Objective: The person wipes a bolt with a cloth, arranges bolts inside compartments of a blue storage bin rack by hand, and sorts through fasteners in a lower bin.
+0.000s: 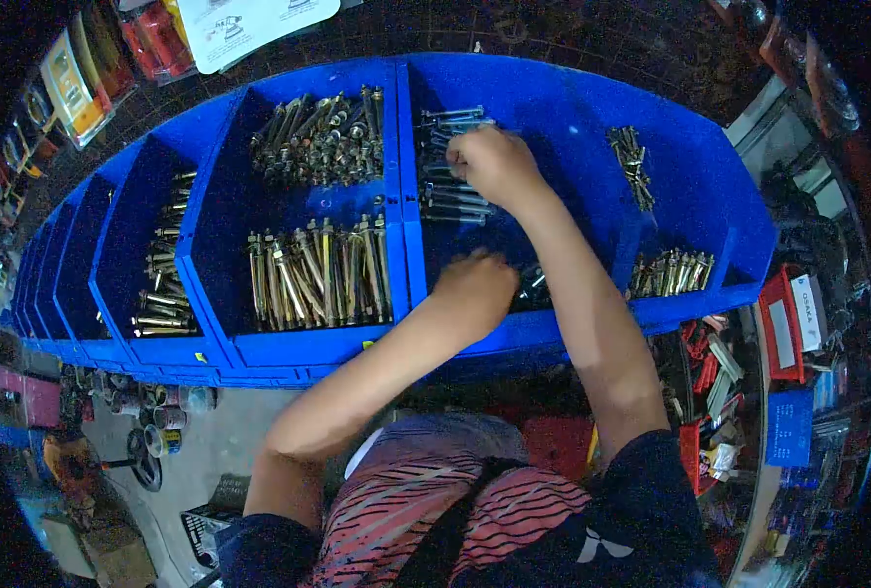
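While both hands work inside the long blue tray (298, 350), the right hand (496, 167) hangs over a row of long bolts (460, 206) lying against the divider (394, 147). Its fingers are curled downward, but whether they pinch a bolt I cannot tell. From that hand, the nearest part of the row runs toward seven o'clock, with more bolts at ten o'clock, just beyond the fingertips. At six o'clock, close to the tray's front wall, is the left hand (480, 286); its fingers are bent and in shadow (blur hides the tips), so its grip cannot be told either. A few shiny metal pieces (532, 282) show just beside it, at its three o'clock.

As far as can be judged, the work is partway along. Bolts in the row lie mostly side by side, pointing across the tray, which looks like the settled part. Less orderly are the metal pieces by the left hand, plus a crossed heap of thin bolts (631, 165) at the right hand's three o'clock. Short bolts (673, 272) stand closely packed at four o'clock. Past the divider, at nine o'clock from the right hand, is a jumbled pile of bolts (323, 142), while at the left hand's nine o'clock brassy bolts (320, 274) stand fairly upright, some leaning.
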### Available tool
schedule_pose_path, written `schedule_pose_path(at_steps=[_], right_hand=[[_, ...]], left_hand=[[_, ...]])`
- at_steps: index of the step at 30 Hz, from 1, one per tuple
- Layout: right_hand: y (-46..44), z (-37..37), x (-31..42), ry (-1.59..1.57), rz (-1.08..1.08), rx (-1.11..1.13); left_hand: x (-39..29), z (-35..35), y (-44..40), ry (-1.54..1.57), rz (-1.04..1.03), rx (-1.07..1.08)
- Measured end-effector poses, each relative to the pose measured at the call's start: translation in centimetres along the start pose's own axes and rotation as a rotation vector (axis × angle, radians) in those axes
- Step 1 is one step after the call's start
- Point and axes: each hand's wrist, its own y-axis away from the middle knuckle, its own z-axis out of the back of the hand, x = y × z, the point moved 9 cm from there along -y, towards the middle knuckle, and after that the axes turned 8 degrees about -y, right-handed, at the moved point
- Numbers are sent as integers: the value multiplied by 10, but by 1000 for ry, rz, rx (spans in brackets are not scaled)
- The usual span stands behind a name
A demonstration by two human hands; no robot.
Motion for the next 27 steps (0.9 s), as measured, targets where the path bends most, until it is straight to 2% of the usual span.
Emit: schedule_pose_path(at_steps=[3,7,9,10,12,14,17,19,20,22,23,25,27], right_hand=[[1,-9,0,120,28,-33],[3,-3,2,49,21,-80],[4,1,-6,-157,-70,37],[7,7,-7,-158,-70,42],[25,-2,-28,-104,-246,312],[61,-4,-28,-218,-221,435],[111,-11,-22,-134,-199,425],[121,1,-15,-114,-106,231],[122,3,-17,-109,-110,235],[126,-8,-26,-174,-184,407],[125,-6,-28,-173,-187,405],[123,-2,-17,-197,-38,408],[125,4,-24,-196,-59,363]], left_hand=[[-3,0,-1,-39,-42,-75],[-3,6,-1,-84,-32,-102],[-2,8,1,-61,-24,-119],[-2,7,2,-58,-22,-117],[0,8,1,-35,2,-127],[1,6,0,-27,5,-107],[3,-2,-2,-8,26,-65],[3,-4,-3,6,40,-42],[4,-3,-2,33,57,-23],[6,-4,0,59,69,-4],[6,-5,0,36,54,-11],[6,-4,1,11,37,-23],[6,1,2,-20,60,-45]])
